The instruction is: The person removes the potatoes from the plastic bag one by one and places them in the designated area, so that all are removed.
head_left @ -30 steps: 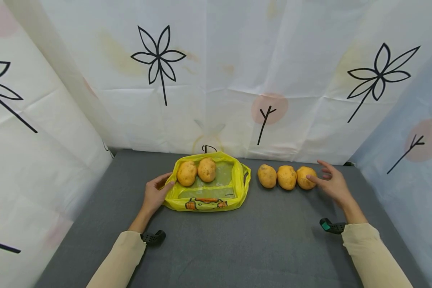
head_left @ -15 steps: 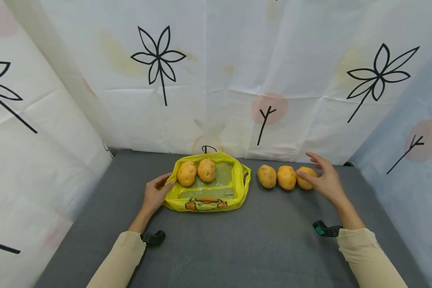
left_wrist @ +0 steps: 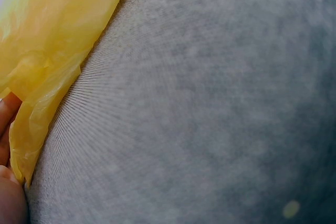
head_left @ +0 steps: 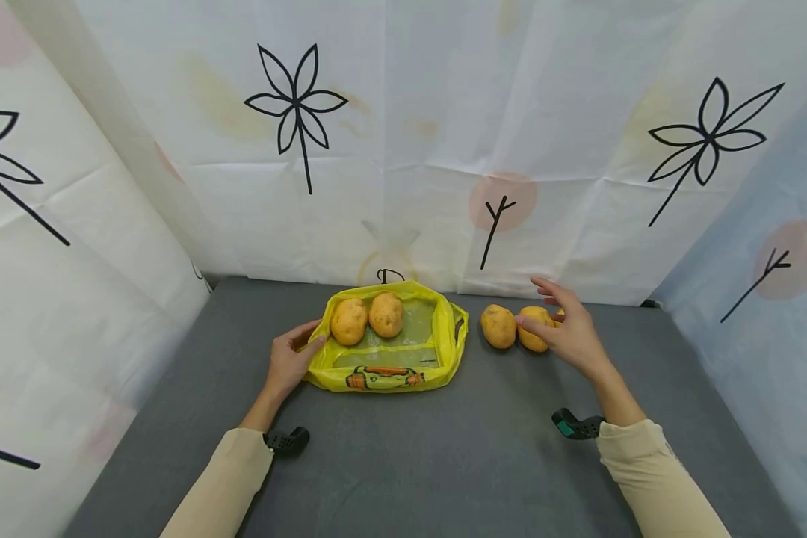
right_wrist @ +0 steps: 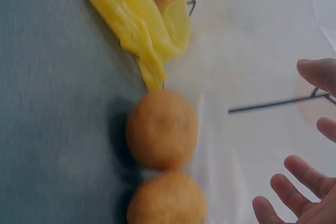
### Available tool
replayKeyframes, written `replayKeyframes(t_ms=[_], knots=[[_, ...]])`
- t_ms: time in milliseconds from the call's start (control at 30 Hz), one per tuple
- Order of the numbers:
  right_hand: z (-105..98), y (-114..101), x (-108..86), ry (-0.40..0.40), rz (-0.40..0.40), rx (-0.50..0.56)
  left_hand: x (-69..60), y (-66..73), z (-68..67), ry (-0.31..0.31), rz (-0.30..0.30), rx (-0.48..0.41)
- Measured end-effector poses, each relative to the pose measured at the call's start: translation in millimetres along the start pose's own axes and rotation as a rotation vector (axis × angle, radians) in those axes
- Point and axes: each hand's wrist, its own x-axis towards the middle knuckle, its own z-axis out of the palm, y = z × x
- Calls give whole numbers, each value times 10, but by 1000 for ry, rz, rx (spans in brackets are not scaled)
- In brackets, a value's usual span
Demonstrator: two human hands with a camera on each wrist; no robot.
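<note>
A yellow plastic bag (head_left: 332, 381) lies spread on the grey table with its mouth up. Inside it, at the left, sit two potatoes (head_left: 348, 322). My left hand (head_left: 289, 364) grips the bag's left rim; in the left wrist view the thumb and fingers meet the yellow plastic (left_wrist: 58, 51). To the right of the bag stands a row of three potatoes (head_left: 498, 326). Over the middle and right ones hovers my right hand (head_left: 570, 335), fingers spread and holding nothing. It hides most of the rightmost potato. The right wrist view shows two row potatoes (right_wrist: 161, 130) apart from the fingers.
A grey cloth-covered table (head_left: 403, 463) spreads in front of the bag and potatoes. White printed curtains (head_left: 417, 149) hang behind it and at both sides. Each wrist wears a dark camera band (head_left: 577, 426).
My right hand has moved left, from beside the rightmost potato to over the middle one. The left hand, the bag and the potatoes stay where they were.
</note>
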Motion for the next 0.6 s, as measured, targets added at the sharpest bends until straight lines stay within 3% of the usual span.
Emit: replayKeyframes(t_ms=[600], knots=[[596,-309,171,-54,-55,151,6,-11,-9,-10,14,-4]])
